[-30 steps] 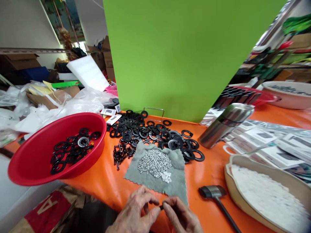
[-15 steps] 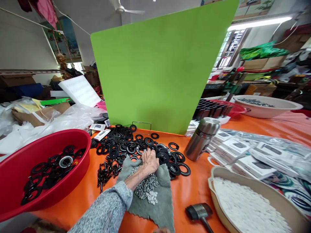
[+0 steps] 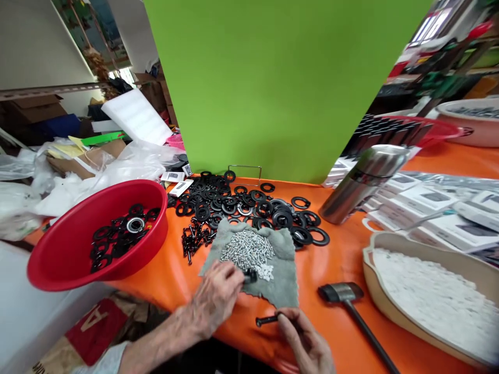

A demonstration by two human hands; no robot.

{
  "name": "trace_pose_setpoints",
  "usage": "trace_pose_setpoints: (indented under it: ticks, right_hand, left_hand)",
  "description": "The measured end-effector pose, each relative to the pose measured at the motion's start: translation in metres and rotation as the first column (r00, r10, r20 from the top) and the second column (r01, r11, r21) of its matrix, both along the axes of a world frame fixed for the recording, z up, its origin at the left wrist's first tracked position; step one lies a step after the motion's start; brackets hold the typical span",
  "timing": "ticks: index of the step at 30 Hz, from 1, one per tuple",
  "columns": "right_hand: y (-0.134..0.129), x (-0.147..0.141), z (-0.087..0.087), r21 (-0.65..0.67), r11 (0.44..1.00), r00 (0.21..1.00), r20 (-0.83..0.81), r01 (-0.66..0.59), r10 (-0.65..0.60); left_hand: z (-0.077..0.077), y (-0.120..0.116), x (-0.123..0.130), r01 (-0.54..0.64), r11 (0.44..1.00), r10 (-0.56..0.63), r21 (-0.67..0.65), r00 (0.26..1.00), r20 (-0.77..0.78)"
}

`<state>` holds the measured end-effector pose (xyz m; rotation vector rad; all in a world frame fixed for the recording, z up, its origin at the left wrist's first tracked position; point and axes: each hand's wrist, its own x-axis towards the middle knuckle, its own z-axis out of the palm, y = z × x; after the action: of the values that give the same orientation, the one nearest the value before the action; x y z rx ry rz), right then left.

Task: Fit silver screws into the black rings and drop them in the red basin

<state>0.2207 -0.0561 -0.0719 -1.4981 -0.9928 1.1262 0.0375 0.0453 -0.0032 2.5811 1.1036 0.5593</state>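
over the grey cloth on the orange worktop, left hand fingers are clamping a black fitting, right hand fingers pinching a black bolt.

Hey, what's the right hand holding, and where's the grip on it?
A black bolt, gripped at one end between the fingertips of the right hand.
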Motion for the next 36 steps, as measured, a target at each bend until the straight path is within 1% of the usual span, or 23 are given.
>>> trace_pose_setpoints:
  ticks: [1, 2, 4, 5, 7, 8, 9, 11, 13, 15, 18, 20, 23, 25, 27, 28, 30, 32, 33, 35, 36]
  right_hand:
    - [0.0, 0.001, -0.001, -0.013, 1.0, 1.0, -0.009, 0.009, -0.009]
    - [0.0, 0.002, -0.003, -0.024, 0.999, 1.0, -0.016, 0.027, -0.027]
    - [0.0, 0.001, -0.005, -0.042, 0.996, 0.996, -0.034, 0.08, -0.081]
    - [0.001, -0.001, -0.005, -0.049, 0.993, 0.993, -0.044, 0.112, -0.114]
    - [0.002, -0.007, 0.001, -0.051, 0.981, 0.981, -0.052, 0.185, -0.188]
    - [0.002, -0.011, 0.006, -0.053, 0.976, 0.975, -0.052, 0.213, -0.216]
    - [0.003, -0.016, 0.013, -0.055, 0.97, 0.97, -0.048, 0.236, -0.238]
    - [0.005, -0.025, 0.026, -0.06, 0.963, 0.962, -0.052, 0.264, -0.267]
    - [0.007, -0.03, 0.036, -0.087, 0.966, 0.964, -0.096, 0.242, -0.25]
    - [0.007, -0.031, 0.041, -0.127, 0.978, 0.966, -0.178, 0.166, -0.187]
    - [0.006, -0.027, 0.039, -0.166, 0.985, 0.957, -0.276, 0.044, -0.09]
    - [0.006, -0.025, 0.038, -0.166, 0.986, 0.958, -0.28, 0.015, -0.062]
    - [0.006, -0.025, 0.038, -0.182, 0.983, 0.965, -0.254, 0.012, -0.059]
    - [0.006, -0.027, 0.04, -0.208, 0.978, 0.97, -0.236, 0.003, -0.053]
    - [0.006, -0.029, 0.042, -0.214, 0.976, 0.98, -0.196, -0.028, -0.015]
    - [0.006, -0.03, 0.042, -0.199, 0.979, 0.985, -0.172, -0.043, 0.008]
    - [0.006, -0.032, 0.043, -0.141, 0.989, 0.993, -0.114, -0.043, 0.027]
    - [0.005, -0.033, 0.044, -0.051, 0.999, 1.0, -0.009, -0.014, 0.014]
    - [0.005, -0.032, 0.045, 0.013, 1.0, 0.997, 0.074, -0.02, 0.019]
    - [0.004, -0.029, 0.048, 0.179, 0.979, 0.96, 0.278, -0.095, 0.042]
    - [0.004, -0.028, 0.049, 0.267, 0.952, 0.93, 0.366, -0.148, 0.042]
  left_hand:
    - [-0.01, -0.016, -0.01, 0.006, 1.0, -0.006, 0.007, 0.999, -0.035]
    - [-0.019, -0.03, -0.018, 0.003, 1.0, -0.004, -0.02, 0.998, -0.058]
    - [-0.031, -0.048, -0.024, -0.046, 0.99, 0.04, -0.137, 0.998, -0.05]
    - [-0.033, -0.053, -0.024, -0.082, 0.976, 0.079, -0.202, 0.997, -0.026]
    - [-0.029, -0.057, -0.02, -0.147, 0.939, 0.175, -0.312, 0.983, 0.063]
    - [-0.024, -0.057, -0.016, -0.154, 0.919, 0.211, -0.362, 0.969, 0.125]
    - [-0.02, -0.056, -0.013, -0.144, 0.899, 0.24, -0.413, 0.952, 0.19]
    - [-0.012, -0.054, -0.005, -0.07, 0.849, 0.27, -0.524, 0.91, 0.316]
    - [-0.009, -0.052, 0.002, -0.004, 0.785, 0.307, -0.619, 0.871, 0.383]
    - [-0.01, -0.051, 0.006, 0.006, 0.736, 0.357, -0.677, 0.846, 0.396]
    - [-0.013, -0.051, 0.005, 0.026, 0.698, 0.392, -0.716, 0.822, 0.412]
    - [-0.016, -0.05, 0.001, 0.054, 0.678, 0.399, -0.733, 0.81, 0.429]
    - [-0.018, -0.05, -0.003, 0.066, 0.663, 0.404, -0.746, 0.807, 0.431]
    - [-0.018, -0.05, -0.004, 0.062, 0.665, 0.405, -0.744, 0.808, 0.428]
    - [-0.018, -0.05, -0.005, 0.054, 0.683, 0.396, -0.729, 0.811, 0.431]
    - [-0.018, -0.051, -0.005, 0.049, 0.701, 0.386, -0.711, 0.813, 0.436]
    - [-0.017, -0.051, -0.006, 0.041, 0.757, 0.348, -0.652, 0.818, 0.457]
    - [-0.015, -0.051, -0.009, 0.046, 0.828, 0.287, -0.56, 0.822, 0.492]
    - [-0.014, -0.051, -0.011, 0.057, 0.86, 0.247, -0.508, 0.823, 0.511]
    - [-0.011, -0.051, -0.015, 0.092, 0.91, 0.161, -0.404, 0.821, 0.548]
    - [-0.009, -0.052, -0.017, 0.109, 0.929, 0.118, -0.354, 0.819, 0.561]
